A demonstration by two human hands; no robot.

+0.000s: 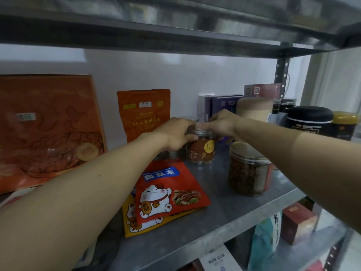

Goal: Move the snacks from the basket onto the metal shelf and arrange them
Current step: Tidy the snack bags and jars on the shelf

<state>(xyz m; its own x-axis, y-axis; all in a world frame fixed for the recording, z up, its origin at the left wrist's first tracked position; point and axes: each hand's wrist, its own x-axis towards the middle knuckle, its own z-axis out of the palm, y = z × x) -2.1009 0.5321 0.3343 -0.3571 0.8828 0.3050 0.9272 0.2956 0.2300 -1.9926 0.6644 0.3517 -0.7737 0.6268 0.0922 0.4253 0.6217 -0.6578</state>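
A small clear jar of nuts [201, 151] with a brown label stands upright on the metal shelf [220, 214]. My left hand [173, 133] grips its left side near the lid. My right hand [220, 124] holds the lid from the right, fingers curled over the top. A red snack pouch with a cat picture [168, 190] lies flat on a yellow pouch [136, 225] in front of the jar. A larger clear jar of nuts [248, 171] stands to the right. An orange pouch [143, 114] leans on the back wall. No basket is in view.
A big orange gift box [46, 130] leans at the far left. Boxes [224, 104], a tan canister [254, 109] and dark-lidded jars [310, 120] crowd the back right. An upper shelf [175, 30] hangs close overhead. Packages [267, 237] fill the shelf below.
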